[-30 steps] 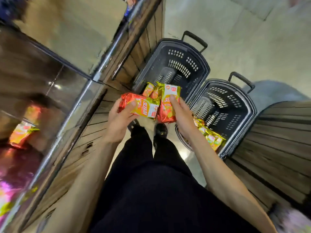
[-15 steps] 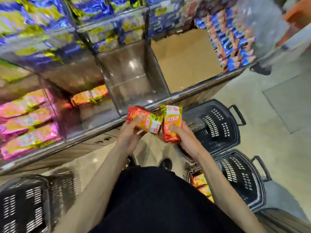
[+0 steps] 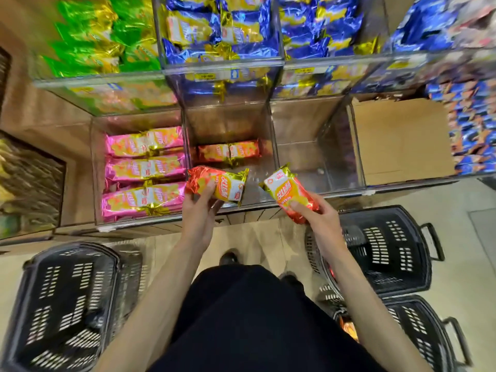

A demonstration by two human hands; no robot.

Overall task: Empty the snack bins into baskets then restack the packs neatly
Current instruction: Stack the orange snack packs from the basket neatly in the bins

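My left hand [image 3: 200,208] grips a red and yellow snack pack [image 3: 217,185] at the front edge of the middle clear bin [image 3: 228,124]. That bin holds two red packs [image 3: 229,154] lying at its back. My right hand [image 3: 318,218] holds a second red and yellow pack [image 3: 288,194] tilted, in front of the empty clear bin [image 3: 314,154] to the right. Pink packs [image 3: 143,170] lie stacked in rows in the bin to the left.
Black plastic baskets stand on the floor: one at the left [image 3: 67,304], one at the right [image 3: 386,253], one at the lower right [image 3: 418,336] with orange packs in it. Upper bins hold green [image 3: 102,36] and blue packs [image 3: 222,28]. A cardboard-lined bin [image 3: 402,138] sits at right.
My view has swung up from the baskets to the shelf bins. Both hands have risen with their packs and moved apart, the right pack now away from the left one.
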